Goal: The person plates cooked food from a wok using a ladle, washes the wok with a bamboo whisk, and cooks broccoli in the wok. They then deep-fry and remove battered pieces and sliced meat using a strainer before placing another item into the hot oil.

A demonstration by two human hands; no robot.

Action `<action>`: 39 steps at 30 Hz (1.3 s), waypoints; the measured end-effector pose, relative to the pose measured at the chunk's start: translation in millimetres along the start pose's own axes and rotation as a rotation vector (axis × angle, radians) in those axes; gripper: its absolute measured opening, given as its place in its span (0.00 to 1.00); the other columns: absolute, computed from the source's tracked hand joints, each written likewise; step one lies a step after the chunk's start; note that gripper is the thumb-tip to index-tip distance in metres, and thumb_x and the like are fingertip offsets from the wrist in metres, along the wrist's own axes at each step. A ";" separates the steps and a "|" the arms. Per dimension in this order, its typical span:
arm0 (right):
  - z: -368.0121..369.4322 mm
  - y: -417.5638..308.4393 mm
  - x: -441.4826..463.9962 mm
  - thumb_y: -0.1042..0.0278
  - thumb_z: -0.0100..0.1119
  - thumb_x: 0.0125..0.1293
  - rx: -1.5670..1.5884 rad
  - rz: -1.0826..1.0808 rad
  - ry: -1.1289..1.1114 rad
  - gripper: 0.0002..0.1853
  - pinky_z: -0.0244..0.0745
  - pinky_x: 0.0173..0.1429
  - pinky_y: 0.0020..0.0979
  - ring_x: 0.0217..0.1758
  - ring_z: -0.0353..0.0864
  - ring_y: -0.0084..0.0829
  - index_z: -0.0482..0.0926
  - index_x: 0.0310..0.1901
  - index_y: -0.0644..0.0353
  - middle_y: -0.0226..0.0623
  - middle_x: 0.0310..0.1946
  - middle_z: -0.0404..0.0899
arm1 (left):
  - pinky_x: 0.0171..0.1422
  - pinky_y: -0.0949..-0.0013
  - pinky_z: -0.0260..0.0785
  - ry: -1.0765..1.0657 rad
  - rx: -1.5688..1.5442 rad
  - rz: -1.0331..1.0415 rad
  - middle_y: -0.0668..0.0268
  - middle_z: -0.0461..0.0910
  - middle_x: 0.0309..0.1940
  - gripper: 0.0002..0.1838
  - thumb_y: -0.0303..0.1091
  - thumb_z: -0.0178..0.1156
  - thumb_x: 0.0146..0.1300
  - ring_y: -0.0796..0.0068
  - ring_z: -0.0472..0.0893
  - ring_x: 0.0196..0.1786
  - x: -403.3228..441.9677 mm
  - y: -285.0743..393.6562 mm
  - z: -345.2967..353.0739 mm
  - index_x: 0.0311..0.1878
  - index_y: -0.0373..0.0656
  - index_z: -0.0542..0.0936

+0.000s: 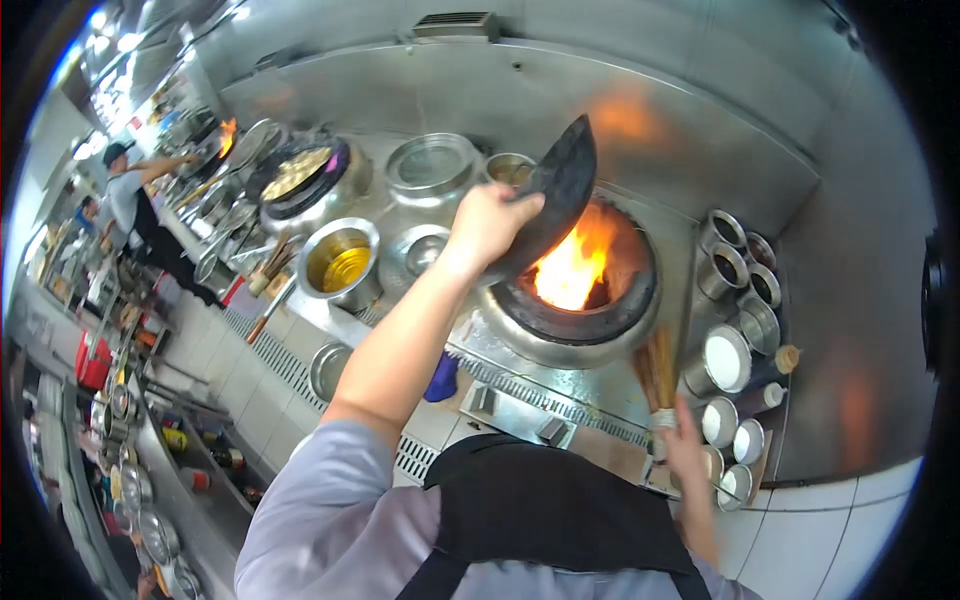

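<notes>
My left hand point(497, 225) is closed on the rim of a dark wok point(562, 190), which it holds tipped up on edge over the left side of the burner. Flames point(575, 262) rise inside the round burner ring point(640, 310), partly hidden behind the wok. At the right, my right hand point(683, 440) is wrapped round the bound end of a bamboo wok brush point(657, 375). The brush's bristles point up, slightly blurred, beside the burner's right front edge. The inside of the wok faces away from me.
Several metal containers, some with white contents point(726, 358), line the right side. To the left are a pot of yellow oil point(342, 262), a lidded pot point(432, 165) and another wok with food point(297, 172). A co-worker point(140, 205) stands farther left, near another flame.
</notes>
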State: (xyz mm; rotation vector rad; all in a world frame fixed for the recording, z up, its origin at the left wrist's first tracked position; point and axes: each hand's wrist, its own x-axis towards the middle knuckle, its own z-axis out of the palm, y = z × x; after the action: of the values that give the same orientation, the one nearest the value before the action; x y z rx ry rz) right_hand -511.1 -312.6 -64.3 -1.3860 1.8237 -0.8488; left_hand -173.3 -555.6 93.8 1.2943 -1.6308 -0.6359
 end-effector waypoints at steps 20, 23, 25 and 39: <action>82.8 -29.7 47.0 0.60 0.58 0.59 -0.331 -0.270 -0.367 0.31 0.68 0.58 0.41 0.57 0.70 0.50 0.64 0.65 0.59 0.53 0.53 0.68 | 0.56 0.56 0.65 -0.222 0.505 0.358 0.51 0.72 0.47 0.27 0.38 0.68 0.49 0.51 0.72 0.52 -142.7 -85.9 46.8 0.51 0.38 0.74; 119.0 -50.7 63.8 0.59 0.59 0.60 -0.104 -0.233 -0.652 0.30 0.71 0.54 0.35 0.49 0.77 0.38 0.66 0.63 0.59 0.46 0.47 0.76 | 0.54 0.53 0.67 -0.069 0.922 -0.067 0.50 0.75 0.43 0.21 0.37 0.65 0.46 0.49 0.74 0.49 -182.9 -121.3 -36.5 0.42 0.37 0.76; 150.4 -69.1 67.5 0.59 0.59 0.63 0.107 -0.217 -0.922 0.29 0.73 0.50 0.31 0.43 0.78 0.30 0.66 0.63 0.61 0.39 0.42 0.78 | 0.49 0.55 0.70 0.084 1.140 -0.377 0.51 0.78 0.33 0.26 0.46 0.66 0.50 0.50 0.77 0.44 -238.2 -198.2 -75.5 0.47 0.37 0.76; 248.8 -193.3 153.8 0.75 0.51 0.55 0.343 0.348 -0.758 0.16 0.58 0.11 0.27 0.09 0.65 0.23 0.72 0.47 0.59 0.32 0.18 0.70 | 0.34 0.65 0.70 -0.175 0.280 -0.547 0.61 0.80 0.24 0.23 0.51 0.58 0.62 0.68 0.79 0.28 -196.6 -186.1 -144.8 0.38 0.36 0.80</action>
State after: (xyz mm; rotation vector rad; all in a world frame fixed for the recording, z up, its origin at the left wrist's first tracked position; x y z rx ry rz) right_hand -234.0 -527.4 -63.0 -0.9431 1.2022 -0.3487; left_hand 43.6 -407.9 -65.4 1.9693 -1.5425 -0.8880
